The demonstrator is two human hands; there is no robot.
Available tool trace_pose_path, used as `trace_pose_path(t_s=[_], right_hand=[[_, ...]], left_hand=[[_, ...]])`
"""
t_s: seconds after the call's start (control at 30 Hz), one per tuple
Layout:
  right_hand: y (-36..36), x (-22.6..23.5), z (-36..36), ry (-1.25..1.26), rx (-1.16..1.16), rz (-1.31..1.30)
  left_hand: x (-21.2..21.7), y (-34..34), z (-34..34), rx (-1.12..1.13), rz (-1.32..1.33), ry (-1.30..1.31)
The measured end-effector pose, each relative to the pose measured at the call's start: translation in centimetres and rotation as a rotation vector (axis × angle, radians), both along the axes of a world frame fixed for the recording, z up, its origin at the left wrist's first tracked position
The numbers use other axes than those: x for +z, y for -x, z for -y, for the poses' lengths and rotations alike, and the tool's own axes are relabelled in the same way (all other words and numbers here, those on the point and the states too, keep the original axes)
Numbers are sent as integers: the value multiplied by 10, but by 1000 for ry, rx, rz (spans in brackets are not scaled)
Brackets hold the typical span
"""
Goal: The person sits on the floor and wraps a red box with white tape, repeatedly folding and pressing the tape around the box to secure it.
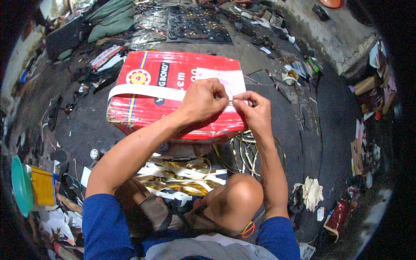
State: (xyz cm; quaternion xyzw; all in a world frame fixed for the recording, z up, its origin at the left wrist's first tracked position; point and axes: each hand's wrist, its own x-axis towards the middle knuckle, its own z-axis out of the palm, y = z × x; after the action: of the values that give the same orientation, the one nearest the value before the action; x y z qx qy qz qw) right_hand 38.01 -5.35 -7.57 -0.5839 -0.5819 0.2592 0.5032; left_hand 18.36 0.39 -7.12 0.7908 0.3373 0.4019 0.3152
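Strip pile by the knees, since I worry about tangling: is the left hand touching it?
Apart. The head view shows the left hand over the red box, whose near edge lies between it and the strip pile.

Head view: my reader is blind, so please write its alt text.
Over a red box, a person's left hand and right hand pinch close together; what they grip is unclear. A white strip crosses the box to the left hand; gold and white strips lie between box and knees.

Partly covered white lettering point(181, 78) on the red box point(186, 59), more on its black label point(163, 69).
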Motion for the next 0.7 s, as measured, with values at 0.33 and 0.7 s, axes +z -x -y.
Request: trace_pose_path(t_s=[0.33,0.7], right_hand=[[0,4,1,24,-39,-151],[-13,-21,1,-126,7,-54]], left_hand=[[21,0,-28,-262,-114,-174],[1,-31,-21,-288,114,-103]])
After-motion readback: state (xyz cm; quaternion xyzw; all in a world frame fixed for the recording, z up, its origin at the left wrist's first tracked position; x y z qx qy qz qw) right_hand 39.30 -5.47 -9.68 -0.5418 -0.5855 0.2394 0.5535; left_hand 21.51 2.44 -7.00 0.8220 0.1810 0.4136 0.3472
